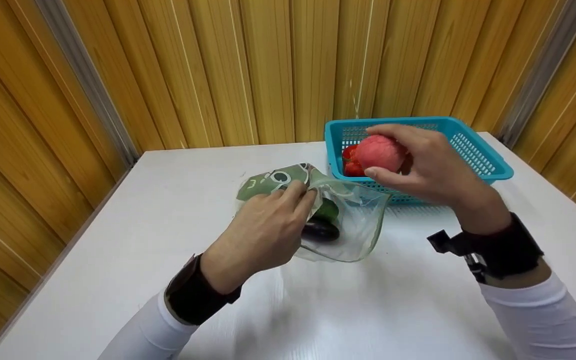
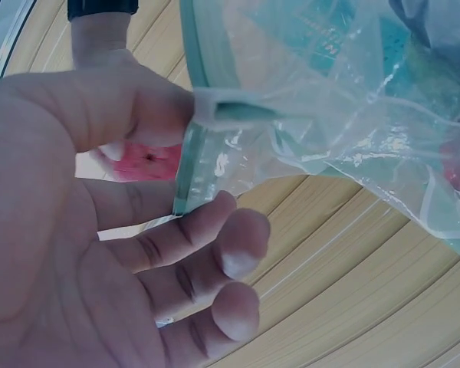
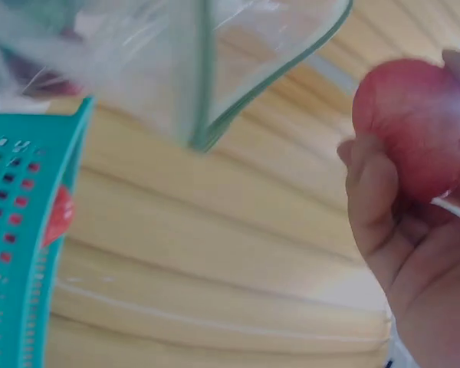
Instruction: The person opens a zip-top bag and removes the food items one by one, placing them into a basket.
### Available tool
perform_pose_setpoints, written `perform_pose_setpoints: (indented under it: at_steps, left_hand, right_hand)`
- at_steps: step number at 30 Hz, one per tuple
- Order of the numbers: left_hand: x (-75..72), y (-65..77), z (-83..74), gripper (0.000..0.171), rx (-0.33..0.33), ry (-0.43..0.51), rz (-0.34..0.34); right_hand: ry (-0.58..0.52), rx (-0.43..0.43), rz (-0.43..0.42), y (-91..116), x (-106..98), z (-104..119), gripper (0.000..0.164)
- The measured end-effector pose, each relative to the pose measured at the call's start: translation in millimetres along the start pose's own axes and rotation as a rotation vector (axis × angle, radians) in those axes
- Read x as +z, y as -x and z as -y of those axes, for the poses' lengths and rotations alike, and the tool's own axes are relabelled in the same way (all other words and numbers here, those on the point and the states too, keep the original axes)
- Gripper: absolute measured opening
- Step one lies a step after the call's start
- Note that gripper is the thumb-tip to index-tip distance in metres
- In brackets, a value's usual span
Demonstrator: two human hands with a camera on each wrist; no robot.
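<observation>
My left hand (image 1: 270, 227) pinches the rim of a clear plastic bag (image 1: 360, 232) between thumb and index finger; in the left wrist view its other fingers are loosely bent. The bag has a green cartoon-face print and a green edge, and its mouth gapes to the right. A dark purple eggplant (image 1: 321, 230) and a green vegetable (image 1: 327, 210) lie in it. My right hand (image 1: 430, 162) holds a pinkish-red round fruit (image 1: 380, 153) between thumb and fingers, above the front rim of a turquoise basket (image 1: 493, 172). In the right wrist view the fruit (image 3: 414, 126) is apart from the bag.
Red vegetables (image 1: 352, 162), perhaps peppers, lie at the basket's left side, partly hidden by the fruit. The basket stands on the white table (image 1: 183, 200) at the back right, near the wood-patterned wall (image 1: 263, 70). The bag's right edge overlaps the basket's front in the head view.
</observation>
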State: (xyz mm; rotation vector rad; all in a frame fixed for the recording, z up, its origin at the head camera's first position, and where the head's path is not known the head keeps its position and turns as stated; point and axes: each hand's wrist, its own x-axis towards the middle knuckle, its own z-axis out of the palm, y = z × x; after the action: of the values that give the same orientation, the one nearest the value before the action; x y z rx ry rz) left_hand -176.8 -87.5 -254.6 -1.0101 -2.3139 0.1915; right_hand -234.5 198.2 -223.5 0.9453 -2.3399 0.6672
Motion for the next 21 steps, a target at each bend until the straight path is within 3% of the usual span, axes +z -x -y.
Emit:
perform_pose_setpoints:
  at_steps: [4,10,21]
  left_hand:
    - [-0.3,0.3,-1.0,0.039,0.000,0.001,0.017]
    - [-1.0,0.0,-1.3,0.038,0.008,-0.004,0.018]
    - [0.3,0.1,-2.4,0.039,0.013,-0.006,0.011]
  right_hand:
    - [0.007,0.162,-0.005,-2,5,-23,0.061]
    - [0.034,0.364,0.068,1,10,-54,0.066]
    - [0.070,0.542,0.185,7,28,-98,0.071]
